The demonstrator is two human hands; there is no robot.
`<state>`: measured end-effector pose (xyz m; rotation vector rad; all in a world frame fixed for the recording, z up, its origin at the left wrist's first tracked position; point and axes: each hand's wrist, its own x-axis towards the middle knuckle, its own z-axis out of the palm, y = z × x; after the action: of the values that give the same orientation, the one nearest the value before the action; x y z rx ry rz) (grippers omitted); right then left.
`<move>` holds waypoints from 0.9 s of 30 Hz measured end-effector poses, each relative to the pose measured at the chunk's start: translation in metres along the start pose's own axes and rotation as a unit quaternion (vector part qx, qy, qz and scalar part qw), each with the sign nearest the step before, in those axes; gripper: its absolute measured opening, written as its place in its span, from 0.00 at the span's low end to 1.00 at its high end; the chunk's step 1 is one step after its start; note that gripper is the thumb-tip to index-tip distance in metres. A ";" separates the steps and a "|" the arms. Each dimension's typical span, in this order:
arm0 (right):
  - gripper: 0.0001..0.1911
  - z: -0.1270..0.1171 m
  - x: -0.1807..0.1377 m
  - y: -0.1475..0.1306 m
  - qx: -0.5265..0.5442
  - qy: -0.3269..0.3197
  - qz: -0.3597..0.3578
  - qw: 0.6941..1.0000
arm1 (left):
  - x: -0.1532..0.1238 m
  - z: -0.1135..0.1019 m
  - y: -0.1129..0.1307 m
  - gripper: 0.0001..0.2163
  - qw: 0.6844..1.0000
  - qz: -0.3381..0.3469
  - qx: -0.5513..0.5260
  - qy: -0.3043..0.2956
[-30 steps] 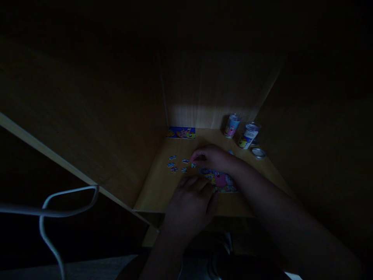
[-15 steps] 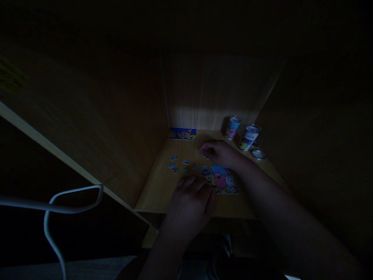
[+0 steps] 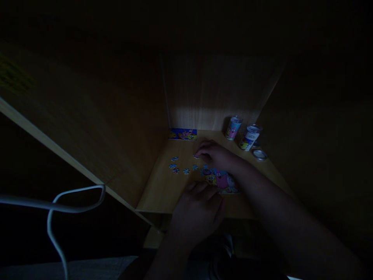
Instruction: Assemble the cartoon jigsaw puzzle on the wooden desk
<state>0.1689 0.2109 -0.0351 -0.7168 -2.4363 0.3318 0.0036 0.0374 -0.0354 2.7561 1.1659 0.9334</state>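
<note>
A partly assembled cartoon jigsaw puzzle [image 3: 221,179] lies on the wooden desk [image 3: 163,190]. Several loose blue pieces [image 3: 178,166] are scattered to its left. My right hand [image 3: 214,153] reaches over the puzzle's upper edge, its fingers pinched on a small piece [image 3: 196,156] near the desk surface. My left hand [image 3: 198,212] rests palm down at the puzzle's lower left edge, fingers curled slightly and lying on the desk. The scene is very dark.
A picture card [image 3: 183,134] stands against the back wall. Two small printed cans [image 3: 233,127] [image 3: 249,137] and a round lid [image 3: 259,154] sit at the back right. Wooden side walls enclose the desk. A white cable [image 3: 58,206] hangs at the left.
My right hand went left to the loose pieces, back over the puzzle, then left again with a piece. My left hand slid slightly toward me.
</note>
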 end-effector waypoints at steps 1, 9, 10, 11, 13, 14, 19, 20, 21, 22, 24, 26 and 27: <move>0.15 -0.001 0.001 0.002 -0.002 0.003 -0.002 1.000 | 0.000 0.000 0.000 0.10 1.000 0.005 -0.004 0.008; 0.13 -0.002 0.001 0.004 -0.031 -0.022 -0.002 0.999 | -0.005 0.001 0.000 0.13 1.000 0.007 -0.001 0.015; 0.12 -0.003 0.001 0.004 -0.030 -0.027 0.000 0.999 | -0.006 0.001 0.000 0.13 1.000 0.007 0.001 0.016; 0.12 -0.005 0.001 0.004 -0.027 -0.029 0.005 0.999 | -0.006 0.002 0.000 0.13 1.000 0.006 0.002 0.017; 0.11 -0.007 0.001 0.005 -0.021 -0.027 0.015 0.999 | -0.006 0.002 0.000 0.13 1.000 0.008 0.002 0.020; 0.11 -0.008 0.001 0.005 -0.019 -0.024 0.018 0.999 | -0.006 0.002 0.000 0.13 1.000 0.009 0.003 0.022; 0.10 -0.010 -0.001 0.006 -0.038 -0.017 0.025 0.999 | -0.005 0.002 0.001 0.13 0.999 0.017 0.001 0.029; 0.08 -0.010 -0.001 0.006 -0.039 -0.018 0.029 0.999 | -0.004 0.002 0.001 0.13 0.999 0.017 0.001 0.031; 0.07 -0.011 -0.001 0.007 -0.037 -0.019 0.033 0.999 | -0.004 0.002 0.001 0.14 0.999 0.017 0.001 0.034; 0.07 -0.011 -0.001 0.007 -0.034 -0.021 0.035 0.999 | -0.004 0.002 0.001 0.14 0.999 0.016 0.002 0.036; 0.05 -0.012 -0.001 0.008 -0.032 -0.026 0.039 0.998 | -0.004 0.003 0.001 0.14 0.999 0.013 0.004 0.038; 0.03 -0.012 -0.001 0.009 -0.039 -0.030 0.039 0.998 | -0.005 0.005 0.000 0.13 0.999 0.014 0.007 0.041; 0.02 -0.012 -0.001 0.009 -0.042 -0.031 0.037 0.998 | -0.005 0.006 0.000 0.13 0.999 0.015 0.008 0.044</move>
<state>0.1805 0.2188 -0.0297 -0.8466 -2.4984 0.2855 0.0038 0.0356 -0.0432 2.7788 1.1513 1.0623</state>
